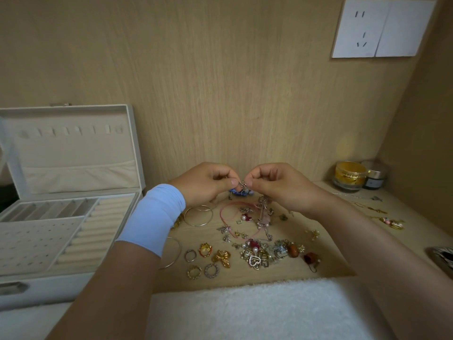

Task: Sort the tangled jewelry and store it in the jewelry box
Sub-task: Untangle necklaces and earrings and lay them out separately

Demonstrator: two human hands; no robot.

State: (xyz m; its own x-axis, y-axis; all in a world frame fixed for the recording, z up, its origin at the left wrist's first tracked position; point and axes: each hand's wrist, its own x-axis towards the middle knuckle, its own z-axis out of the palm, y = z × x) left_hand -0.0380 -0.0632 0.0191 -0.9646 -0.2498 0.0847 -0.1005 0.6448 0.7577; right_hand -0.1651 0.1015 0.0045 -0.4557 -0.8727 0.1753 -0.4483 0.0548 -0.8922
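Note:
My left hand (204,184) and my right hand (277,186) meet above the wooden shelf, both pinching a small silver charm piece (242,185) between thumb and fingertips; a thin chain hangs from it towards the pile. Below lies tangled jewelry (257,244): pearl and rhinestone brooches, a red cord necklace (230,217), silver bangles (199,215), several rings (190,255) and a gold bow (221,258). The white jewelry box (73,277) stands open at the left, with ring rolls, an earring panel and small compartments that look empty.
Two small jars (349,176) stand at the back right corner. More chains and a gold pendant (392,223) lie at the right. A white fluffy towel (257,312) covers the front edge. A wall socket (382,28) is mounted above. A dark striped object (443,256) sits at the far right.

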